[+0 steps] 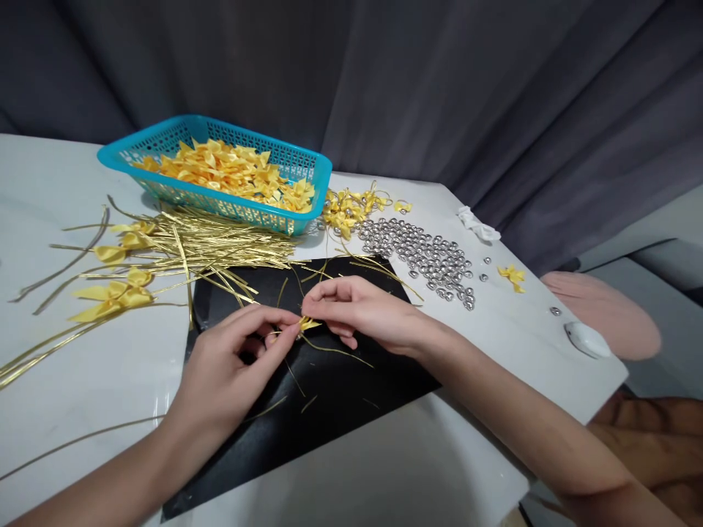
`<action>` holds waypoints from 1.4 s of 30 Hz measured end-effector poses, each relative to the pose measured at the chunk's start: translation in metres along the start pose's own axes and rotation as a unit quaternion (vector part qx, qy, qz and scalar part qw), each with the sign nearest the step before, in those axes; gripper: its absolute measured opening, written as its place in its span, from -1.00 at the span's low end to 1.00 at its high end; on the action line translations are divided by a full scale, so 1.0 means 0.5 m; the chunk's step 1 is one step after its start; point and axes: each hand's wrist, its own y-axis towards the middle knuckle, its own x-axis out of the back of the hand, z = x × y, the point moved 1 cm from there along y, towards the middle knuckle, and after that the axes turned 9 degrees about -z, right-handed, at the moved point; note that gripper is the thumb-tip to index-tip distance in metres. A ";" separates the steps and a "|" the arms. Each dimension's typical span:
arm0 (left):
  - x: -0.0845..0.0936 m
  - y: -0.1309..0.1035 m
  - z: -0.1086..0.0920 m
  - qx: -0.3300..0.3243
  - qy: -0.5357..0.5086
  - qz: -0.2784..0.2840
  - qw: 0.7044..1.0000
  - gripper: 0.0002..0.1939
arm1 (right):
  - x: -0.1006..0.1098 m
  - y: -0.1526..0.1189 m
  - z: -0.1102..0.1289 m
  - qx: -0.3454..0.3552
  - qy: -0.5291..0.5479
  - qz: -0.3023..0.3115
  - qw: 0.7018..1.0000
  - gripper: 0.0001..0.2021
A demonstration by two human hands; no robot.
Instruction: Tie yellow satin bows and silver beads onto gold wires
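Note:
Over a black mat (340, 410), my two hands meet at a small yellow ribbon flower (308, 324). My left hand (242, 348) pinches it from the left between thumb and fingertips. From the right, my right hand (356, 311) has its thumb and forefinger closed on the same flower, mostly covering it. A thin gold cord (340, 353) trails from beneath the flower across the mat. Behind my hands lies a heap of cut gold cords (220, 245), some reaching onto the mat's back edge.
A turquoise basket (220, 203) of yellow ribbon flowers stands at the back. Silver beads (422, 252) spread to the right, beside finished-looking flowers (348, 208). Flowers with cords (113, 296) lie left. A white computer mouse (587, 339) sits near the right edge, past crumpled white tissue (477, 225).

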 end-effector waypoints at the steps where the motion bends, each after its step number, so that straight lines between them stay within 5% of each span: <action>1: 0.000 0.001 0.001 -0.003 0.003 0.004 1.000 -0.83 | 0.003 0.000 0.003 0.003 -0.007 -0.012 1.000 -0.77; 7: -0.001 0.002 -0.002 0.005 0.002 -0.004 1.000 -0.81 | 0.022 -0.011 0.033 0.030 -0.081 -0.072 0.994 -0.88; 11: 0.004 0.000 -0.014 0.029 -0.035 -0.052 0.998 -0.81 | 0.016 -0.005 0.016 0.049 -0.104 0.030 0.993 -0.47; 15: 0.005 0.002 -0.017 0.060 -0.074 -0.091 0.991 -0.79 | 0.025 0.005 0.006 0.022 -0.173 0.090 0.980 -0.73; 22: -0.005 0.009 -0.004 0.064 -0.052 -0.004 0.997 -0.77 | 0.131 -0.021 0.068 0.095 -0.279 0.035 0.955 -0.78; 27: -0.005 0.010 0.004 -0.022 0.021 0.060 0.998 -0.79 | 0.178 -0.036 0.089 0.123 -0.362 0.023 0.924 -0.81; 37: -0.008 0.006 -0.004 -0.125 0.114 0.094 0.981 -0.78 | 0.215 -0.070 0.111 0.107 -0.475 -0.045 0.872 -0.86; 42: -0.004 0.004 -0.004 -0.126 0.127 0.097 0.979 -0.83 | 0.170 -0.052 0.095 0.153 -0.455 -0.011 0.877 -0.91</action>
